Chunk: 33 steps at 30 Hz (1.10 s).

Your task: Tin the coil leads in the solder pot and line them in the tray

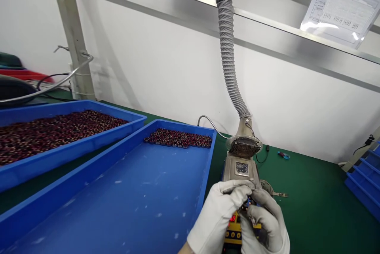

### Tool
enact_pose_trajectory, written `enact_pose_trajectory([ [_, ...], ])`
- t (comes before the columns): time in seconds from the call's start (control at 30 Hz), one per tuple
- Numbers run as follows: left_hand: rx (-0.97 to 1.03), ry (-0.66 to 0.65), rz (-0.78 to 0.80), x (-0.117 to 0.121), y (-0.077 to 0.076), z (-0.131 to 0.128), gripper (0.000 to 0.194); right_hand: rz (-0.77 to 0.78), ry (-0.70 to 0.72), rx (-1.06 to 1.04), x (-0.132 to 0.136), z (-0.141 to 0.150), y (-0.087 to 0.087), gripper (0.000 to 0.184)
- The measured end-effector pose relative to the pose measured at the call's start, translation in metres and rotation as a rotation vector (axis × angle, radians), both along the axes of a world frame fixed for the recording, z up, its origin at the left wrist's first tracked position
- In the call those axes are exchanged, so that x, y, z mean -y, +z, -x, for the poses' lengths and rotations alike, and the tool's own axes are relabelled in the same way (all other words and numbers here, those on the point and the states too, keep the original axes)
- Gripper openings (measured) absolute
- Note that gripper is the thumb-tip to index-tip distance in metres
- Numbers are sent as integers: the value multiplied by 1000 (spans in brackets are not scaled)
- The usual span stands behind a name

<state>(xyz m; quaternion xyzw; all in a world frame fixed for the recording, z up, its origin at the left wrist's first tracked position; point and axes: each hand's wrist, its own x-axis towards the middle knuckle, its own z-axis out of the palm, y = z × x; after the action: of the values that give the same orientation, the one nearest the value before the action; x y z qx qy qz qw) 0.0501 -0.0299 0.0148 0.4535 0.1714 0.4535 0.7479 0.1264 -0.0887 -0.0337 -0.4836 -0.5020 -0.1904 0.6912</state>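
Note:
My left hand [218,214], in a white glove, is closed with its fingertips pinched together. My right hand [268,220], gloved too with greyed fingertips, curls its fingers around small dark parts [248,204] too little to name. Both hands meet over a metal-topped device [242,168] with a yellow button panel [233,235] and red lit digits. Fingers hide much of what lies between the hands. Just behind stands a round fan grille [244,149] joined to a grey corrugated hose [227,36].
Left of my hands lies a blue tray [142,190] with small dark-red round parts [181,138] at its far end. Another blue tray [89,139] holds many more. A round metal piece [267,186], blue-handled tool [284,155] and stacked blue bins [363,184] are on the right.

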Motion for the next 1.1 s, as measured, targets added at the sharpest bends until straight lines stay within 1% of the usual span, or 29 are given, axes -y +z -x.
enact_pose_trajectory([
  [0.07,80,113,34,-1,-3,0,15,10,28,-97,1,-3,-2,22],
  [0.13,125,194,60,-3,-1,5,16,10,51,-217,4,-9,-5,26],
  [0.17,100,202,63,-3,3,8,19,17,68,-264,5,-13,-6,27],
  [0.23,-40,120,47,-1,11,12,25,63,129,-322,8,-17,-9,28],
  [0.3,-173,51,36,3,18,12,23,113,179,-331,10,-18,-10,28],
  [0.33,-188,62,42,5,19,10,19,122,182,-319,10,-17,-10,27],
  [0.4,-153,155,70,7,19,9,11,110,153,-279,10,-14,-10,26],
  [0.47,-77,248,92,6,17,10,12,98,123,-250,10,-11,-8,25],
  [0.53,-29,283,86,5,17,13,14,122,126,-248,9,-9,-7,25],
  [0.57,-34,262,74,5,19,15,17,132,133,-252,8,-8,-7,25],
  [0.63,-101,146,56,6,22,18,22,115,132,-249,7,-6,-6,24],
  [0.7,-157,39,74,8,25,19,25,63,116,-210,6,-4,-6,24],
  [0.73,-158,28,90,9,25,19,23,48,111,-177,6,-4,-6,26],
  [0.83,-78,144,107,7,21,18,18,104,147,-105,7,-5,-5,30],
  [0.9,21,251,115,3,19,19,19,137,177,-140,8,-6,-5,28],
  [0.93,48,286,118,2,19,20,20,132,184,-171,8,-7,-5,26],
  [0.97,41,287,114,1,20,21,23,122,186,-194,8,-7,-5,24],
  [1.0,3,255,98,1,21,21,26,111,185,-204,7,-6,-5,23],
  [1.1,-157,53,27,5,25,20,31,88,160,-164,5,-1,-2,25],
])
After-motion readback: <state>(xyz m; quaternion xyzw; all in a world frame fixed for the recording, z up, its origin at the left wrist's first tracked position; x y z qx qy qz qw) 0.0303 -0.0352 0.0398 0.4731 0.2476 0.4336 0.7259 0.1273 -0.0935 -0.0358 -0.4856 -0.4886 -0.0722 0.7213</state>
